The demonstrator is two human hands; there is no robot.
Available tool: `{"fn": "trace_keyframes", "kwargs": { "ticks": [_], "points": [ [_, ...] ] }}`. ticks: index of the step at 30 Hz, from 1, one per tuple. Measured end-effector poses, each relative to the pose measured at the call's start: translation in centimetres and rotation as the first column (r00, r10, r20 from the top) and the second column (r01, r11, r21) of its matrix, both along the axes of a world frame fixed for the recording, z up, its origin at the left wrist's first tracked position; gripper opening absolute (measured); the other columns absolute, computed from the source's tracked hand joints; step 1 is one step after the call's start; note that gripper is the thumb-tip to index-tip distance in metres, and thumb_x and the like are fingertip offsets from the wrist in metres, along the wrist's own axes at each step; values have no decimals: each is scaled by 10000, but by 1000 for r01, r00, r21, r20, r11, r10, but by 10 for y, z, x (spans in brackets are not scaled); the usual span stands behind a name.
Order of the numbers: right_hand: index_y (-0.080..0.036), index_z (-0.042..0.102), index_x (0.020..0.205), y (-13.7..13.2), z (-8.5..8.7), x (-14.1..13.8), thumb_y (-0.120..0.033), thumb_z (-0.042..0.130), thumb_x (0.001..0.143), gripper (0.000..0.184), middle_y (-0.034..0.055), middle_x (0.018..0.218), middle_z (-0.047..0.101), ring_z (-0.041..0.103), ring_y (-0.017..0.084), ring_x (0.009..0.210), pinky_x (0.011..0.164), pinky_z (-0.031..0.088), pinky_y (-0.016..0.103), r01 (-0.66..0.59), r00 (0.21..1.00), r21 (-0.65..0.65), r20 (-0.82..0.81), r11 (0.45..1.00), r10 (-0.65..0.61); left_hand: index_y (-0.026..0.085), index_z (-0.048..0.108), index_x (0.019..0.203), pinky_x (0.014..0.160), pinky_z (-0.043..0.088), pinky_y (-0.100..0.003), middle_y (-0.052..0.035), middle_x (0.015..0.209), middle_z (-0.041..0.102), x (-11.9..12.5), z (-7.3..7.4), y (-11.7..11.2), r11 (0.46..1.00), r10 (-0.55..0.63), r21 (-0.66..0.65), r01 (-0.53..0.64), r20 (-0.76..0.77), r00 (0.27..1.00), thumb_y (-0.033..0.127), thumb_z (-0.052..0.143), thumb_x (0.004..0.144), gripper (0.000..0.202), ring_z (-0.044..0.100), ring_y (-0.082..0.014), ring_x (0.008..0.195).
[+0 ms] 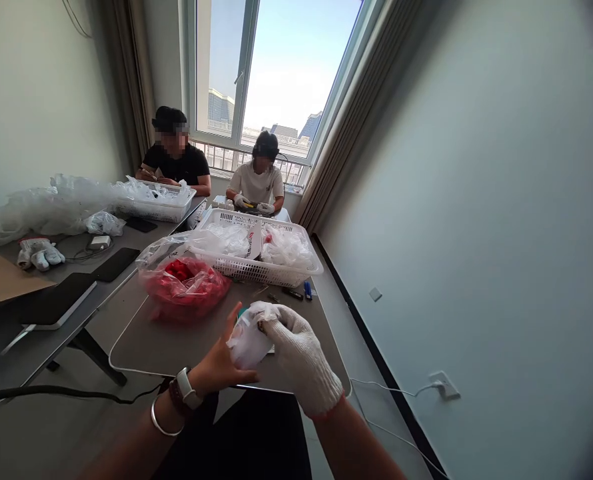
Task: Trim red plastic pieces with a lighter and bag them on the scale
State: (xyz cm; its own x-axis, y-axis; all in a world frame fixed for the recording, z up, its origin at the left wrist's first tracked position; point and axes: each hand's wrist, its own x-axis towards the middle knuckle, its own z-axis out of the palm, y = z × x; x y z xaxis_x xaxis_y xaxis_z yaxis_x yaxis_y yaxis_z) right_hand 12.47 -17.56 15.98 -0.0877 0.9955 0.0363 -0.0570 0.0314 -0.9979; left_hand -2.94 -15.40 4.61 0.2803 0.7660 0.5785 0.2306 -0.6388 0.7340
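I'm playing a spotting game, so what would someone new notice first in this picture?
Probably the clear plastic bag of bright red stuff, in front of the white slatted plastic basket, towards its left. Next, nearest the camera, the white-gloved right hand pinches a crinkled whitish plastic bundle, with the bare left hand curved beside it.

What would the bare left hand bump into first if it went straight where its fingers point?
Past the plastic bundle right at its palm, the left hand would probably bump the nearer white basket, though depth is hard to judge.
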Motion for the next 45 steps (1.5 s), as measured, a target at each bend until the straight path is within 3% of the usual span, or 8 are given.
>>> {"fn": "trace_keyframes", "kwargs": {
  "ticks": [4, 12, 19, 25, 28, 31, 38, 45],
  "points": [
    [-165, 695, 861, 3, 20, 21, -429, 675, 767, 281, 52, 896, 688, 598, 166, 775, 657, 466, 245, 66, 991, 35, 112, 997, -69, 200, 605, 798, 477, 482, -281, -5, 655, 572, 6, -16, 6, 982, -152, -127, 143, -65, 986, 400, 570, 872, 216, 525, -160, 532],
    [-169, 630, 605, 19, 63, 73, -410, 624, 778, 296, 14, 591, 601, 521, 118, 542, 487, 400, 225, 9, 817, 24, 577, 1000, -21, 202, 596, 719, 574, 485, -274, -27, 690, 619, 14, -1, 24, 981, -190, -12, 194, -269, 944, 282, 408, 961, 316, 589, -174, 606],
    [-134, 624, 705, 108, 107, 71, -234, 656, 719, 106, 33, 582, 638, 511, 85, 409, 382, 417, 193, 108, 892, -132, 451, 985, -37, 218, 360, 1409, 957, 512, -454, -133, 1354, 510, 20, -2, 68, 999, -26, 26, 34, -278, 960, 283, 587, 874, 585, 554, -306, 1183],
    [-151, 600, 769, 218, 159, 79, -285, 613, 800, 139, 14, 625, 624, 575, 97, 523, 507, 487, 204, 485, 759, 349, 288, 802, -584, 230, 188, 1470, 1111, 328, -547, -167, 1474, 310, 19, -15, 115, 992, 117, 67, -107, -170, 978, 424, 517, 922, 667, 313, -329, 1376],
    [-177, 634, 845, 248, 144, 86, -426, 516, 876, 277, 29, 748, 664, 616, 129, 709, 629, 477, 219, 512, 470, 616, 382, 599, -796, 228, 189, 1456, 1108, 308, -570, -175, 1460, 289, 20, -32, 129, 989, 133, 84, -124, -112, 985, 477, 490, 923, 661, 293, -342, 1375],
    [-191, 636, 986, 255, 97, 91, -472, 400, 956, 369, 44, 891, 686, 623, 161, 868, 742, 473, 263, 417, 248, 639, 604, 646, -757, 215, 242, 1428, 1105, 302, -572, -177, 1429, 313, 18, -50, 133, 992, 127, 32, -124, -92, 988, 503, 450, 933, 609, 311, -340, 1359],
    [-211, 602, 1148, 230, -7, 104, -347, 529, 951, 250, 69, 1214, 581, 597, 182, 1014, 873, 522, 356, 286, 259, 479, 795, 830, -548, 183, 353, 1368, 1098, 302, -559, -178, 1365, 398, 15, -70, 142, 986, 117, -109, -122, -51, 992, 557, 429, 920, 589, 371, -345, 1315],
    [-187, 619, 1115, 215, -12, 156, -378, 536, 944, 270, 69, 1166, 617, 614, 176, 992, 875, 516, 365, 211, 209, 434, 855, 876, -474, 176, 419, 1306, 1094, 310, -539, -161, 1294, 475, 17, -70, 150, 952, 164, -275, -136, 82, 983, 628, 401, 904, 605, 432, -325, 1263]
  ]
}}
